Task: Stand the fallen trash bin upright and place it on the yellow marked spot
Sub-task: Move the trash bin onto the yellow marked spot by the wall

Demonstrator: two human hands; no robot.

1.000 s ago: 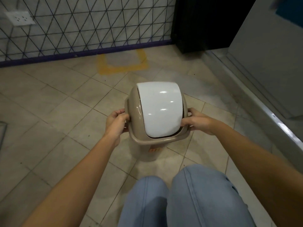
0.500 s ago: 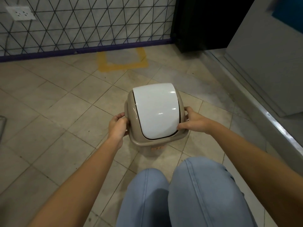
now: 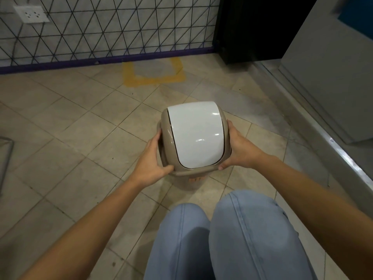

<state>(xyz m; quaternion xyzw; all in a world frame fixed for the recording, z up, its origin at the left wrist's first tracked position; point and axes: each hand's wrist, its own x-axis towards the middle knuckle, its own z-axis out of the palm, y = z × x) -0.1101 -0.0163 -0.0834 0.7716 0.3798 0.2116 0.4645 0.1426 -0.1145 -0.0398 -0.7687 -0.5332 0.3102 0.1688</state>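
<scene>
- Bare tiled floor [image 3: 84,126] lies open between the trash bin [image 3: 193,138] and the yellow marked spot [image 3: 153,77]
- Spot backs onto the mesh-patterned wall [image 3: 101,29]; black cabinet [image 3: 252,27] near its right
- Metal ledge [image 3: 323,134] bounds the right side

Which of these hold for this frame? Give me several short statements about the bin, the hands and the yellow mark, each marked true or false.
1. Both hands grip the trash bin, the left hand and right hand on opposite sides. True.
2. The bin stands inside the yellow marked spot. False: the mark lies beyond it, near the wall, with nothing on it.
3. The bin's white lid faces up toward the camera. True.
4. The lid is off and lying on the floor. False: it sits on the bin.
5. The mark lies next to the purple baseboard. True.
</scene>
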